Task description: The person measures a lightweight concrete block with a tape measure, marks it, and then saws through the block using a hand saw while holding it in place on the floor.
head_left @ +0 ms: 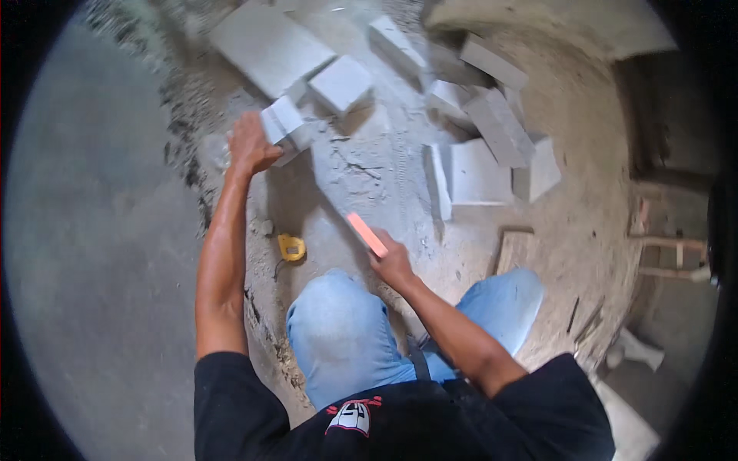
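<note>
My left hand (250, 146) grips a small white block (284, 119) at the upper left, its fingers on the block's left side. My right hand (390, 261) is closed on the orange handle of a hand saw (365, 233), lower and to the right. The saw's blurred grey blade stretches up and left from the handle to the block under my left hand. A yellow tape measure (291, 247) lies on the dusty ground below that block, left of the saw.
White slabs and blocks (273, 50) lie above, with several more piled (480, 173) at the upper right. A board (511, 253) lies by my right knee. Grey flooring (92, 230) is at left, wooden framing (669, 253) at far right, rubble along the floor's broken edge.
</note>
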### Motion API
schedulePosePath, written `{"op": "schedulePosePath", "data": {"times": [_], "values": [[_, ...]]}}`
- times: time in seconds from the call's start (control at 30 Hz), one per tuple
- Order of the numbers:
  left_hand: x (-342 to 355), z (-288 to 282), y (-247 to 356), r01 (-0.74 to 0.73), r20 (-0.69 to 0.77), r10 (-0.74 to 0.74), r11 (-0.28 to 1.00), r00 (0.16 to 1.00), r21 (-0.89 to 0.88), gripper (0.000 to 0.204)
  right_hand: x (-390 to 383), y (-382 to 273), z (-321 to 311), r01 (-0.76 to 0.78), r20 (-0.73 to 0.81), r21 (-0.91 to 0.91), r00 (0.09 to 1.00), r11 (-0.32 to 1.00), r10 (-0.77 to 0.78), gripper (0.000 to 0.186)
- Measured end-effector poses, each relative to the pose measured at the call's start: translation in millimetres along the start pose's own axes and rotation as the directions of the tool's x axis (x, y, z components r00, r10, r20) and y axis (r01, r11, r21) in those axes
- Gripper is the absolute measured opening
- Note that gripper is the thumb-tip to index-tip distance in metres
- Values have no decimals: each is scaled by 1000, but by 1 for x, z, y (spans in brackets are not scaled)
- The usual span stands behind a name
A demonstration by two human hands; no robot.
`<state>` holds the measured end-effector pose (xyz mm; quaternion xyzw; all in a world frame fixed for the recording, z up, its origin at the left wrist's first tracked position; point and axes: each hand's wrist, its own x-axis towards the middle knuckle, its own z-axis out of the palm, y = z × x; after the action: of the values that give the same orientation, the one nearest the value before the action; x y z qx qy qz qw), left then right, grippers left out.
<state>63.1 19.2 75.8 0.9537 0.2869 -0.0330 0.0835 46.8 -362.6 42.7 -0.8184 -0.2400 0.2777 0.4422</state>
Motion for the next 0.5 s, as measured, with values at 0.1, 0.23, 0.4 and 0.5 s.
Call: {"op": "schedulePosePath", "data": {"times": [0.1, 0.23, 0.4, 0.5], "values": [[1, 14, -22, -30, 18, 30, 999, 999, -24, 70, 45, 4, 22, -13, 48, -118, 999, 993, 19, 44], [-6, 10, -22, 23, -72, -24, 1000, 997, -15, 78, -7, 20, 21, -14, 44, -80, 999, 997, 17, 47], [2, 4, 1, 23, 16, -23, 999, 1000, -38, 79, 23, 18, 12, 15, 4, -52, 1000, 999, -15, 45], [-4, 15, -9, -11, -53, 8, 998, 999, -54, 71, 39, 18, 33, -78, 98, -103, 991, 992, 88, 45]]}}
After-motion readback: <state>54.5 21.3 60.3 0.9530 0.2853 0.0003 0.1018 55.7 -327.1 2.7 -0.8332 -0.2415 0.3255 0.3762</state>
